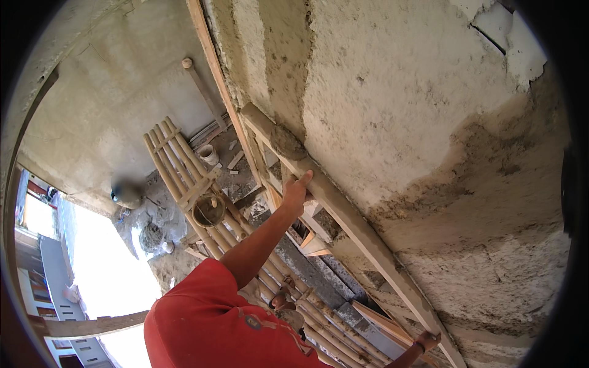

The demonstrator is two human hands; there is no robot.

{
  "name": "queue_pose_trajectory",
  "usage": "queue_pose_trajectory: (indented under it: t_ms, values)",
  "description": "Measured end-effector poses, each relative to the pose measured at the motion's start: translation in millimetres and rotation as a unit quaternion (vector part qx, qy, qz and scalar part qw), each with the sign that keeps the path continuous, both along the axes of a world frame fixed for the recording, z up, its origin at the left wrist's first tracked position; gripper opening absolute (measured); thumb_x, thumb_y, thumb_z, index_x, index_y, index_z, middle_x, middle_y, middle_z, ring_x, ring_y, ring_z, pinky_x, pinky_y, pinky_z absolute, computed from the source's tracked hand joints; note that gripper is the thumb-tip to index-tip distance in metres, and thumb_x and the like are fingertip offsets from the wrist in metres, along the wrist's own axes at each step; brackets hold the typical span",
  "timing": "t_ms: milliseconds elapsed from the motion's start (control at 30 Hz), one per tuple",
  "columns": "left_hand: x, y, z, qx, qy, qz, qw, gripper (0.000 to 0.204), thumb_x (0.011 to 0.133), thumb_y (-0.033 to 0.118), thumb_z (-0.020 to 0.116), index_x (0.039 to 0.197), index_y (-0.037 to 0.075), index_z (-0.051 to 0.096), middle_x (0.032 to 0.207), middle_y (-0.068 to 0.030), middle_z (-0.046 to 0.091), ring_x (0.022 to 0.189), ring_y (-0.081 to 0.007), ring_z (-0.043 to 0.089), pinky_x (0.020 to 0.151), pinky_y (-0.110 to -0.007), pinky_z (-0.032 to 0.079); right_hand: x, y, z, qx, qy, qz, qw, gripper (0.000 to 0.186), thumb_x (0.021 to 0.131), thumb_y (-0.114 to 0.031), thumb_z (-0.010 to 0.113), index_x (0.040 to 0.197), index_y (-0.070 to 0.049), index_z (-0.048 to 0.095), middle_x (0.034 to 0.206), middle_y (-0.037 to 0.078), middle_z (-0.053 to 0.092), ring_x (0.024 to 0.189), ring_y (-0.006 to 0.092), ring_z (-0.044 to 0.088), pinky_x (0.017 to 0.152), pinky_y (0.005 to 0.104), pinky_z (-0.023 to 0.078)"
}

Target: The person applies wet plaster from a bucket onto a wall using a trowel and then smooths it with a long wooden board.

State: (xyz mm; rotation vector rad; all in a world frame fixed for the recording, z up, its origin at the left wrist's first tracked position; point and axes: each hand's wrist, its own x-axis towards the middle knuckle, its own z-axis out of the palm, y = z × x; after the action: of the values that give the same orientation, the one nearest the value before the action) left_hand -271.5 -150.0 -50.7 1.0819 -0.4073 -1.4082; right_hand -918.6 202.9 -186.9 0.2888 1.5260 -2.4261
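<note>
A long, mortar-smeared wooden straightedge board [362, 236] lies slantwise against the rough plastered wall [380, 110]. My left hand [297, 191] is closed around its edge toward the upper part, thumb on the face. Lower down at the right, my right hand [427, 339], with a dark band at the wrist, grips the same board near its lower end. A lump of wet mortar [286, 144] sits on the board above my left hand. Damp, darker plaster [485, 165] covers part of the wall to the right; paler plaster lies beside it.
A bamboo scaffold platform [175, 161] stands below me, with a dark bucket [208, 210] on it. A pale bucket [208, 154] and a mortar heap [151, 236] are on the ground. Another person [126, 191] is at the left. A wooden frame edge [211, 46] borders the wall.
</note>
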Motion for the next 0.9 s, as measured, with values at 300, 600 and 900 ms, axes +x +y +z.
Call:
queue_pose_trajectory:
  t_ms: [300, 600, 900]
  values:
    - [-6, 6, 64, -0.037, -0.037, 0.018, 0.998, 0.037, 0.092, 0.025, 0.060, 0.109, -0.004, 0.045, 0.096, -0.0161, 0.063, 0.080, -0.0248, 0.067, 0.067, -0.037, 0.060, -11, 2, 32, -0.043, -0.014, -0.003, 0.999, 0.035, 0.086, -0.029, 0.059, 0.108, -0.001, 0.059, 0.108, 0.016, 0.062, 0.098, 0.0275, 0.060, 0.082, 0.0344, 0.049]
    - [58, 54, 48, -0.047, -0.006, 0.041, 0.998, 0.039, 0.090, 0.028, 0.062, 0.111, -0.002, 0.048, 0.095, -0.0133, 0.064, 0.075, -0.0224, 0.067, 0.062, -0.032, 0.057, 48, 48, 44, 0.004, -0.054, -0.056, 0.997, 0.037, 0.085, -0.030, 0.059, 0.110, -0.002, 0.060, 0.115, 0.016, 0.061, 0.104, 0.0293, 0.060, 0.093, 0.0393, 0.047]
    - [156, 99, -45, 0.059, 0.015, 0.063, 0.996, 0.031, 0.093, 0.027, 0.057, 0.110, 0.002, 0.051, 0.102, -0.0115, 0.065, 0.086, -0.0235, 0.066, 0.072, -0.039, 0.057, 171, 83, 49, 0.074, -0.048, 0.021, 0.996, 0.049, 0.086, -0.037, 0.058, 0.122, -0.003, 0.054, 0.121, 0.013, 0.059, 0.107, 0.0259, 0.059, 0.093, 0.0377, 0.049]
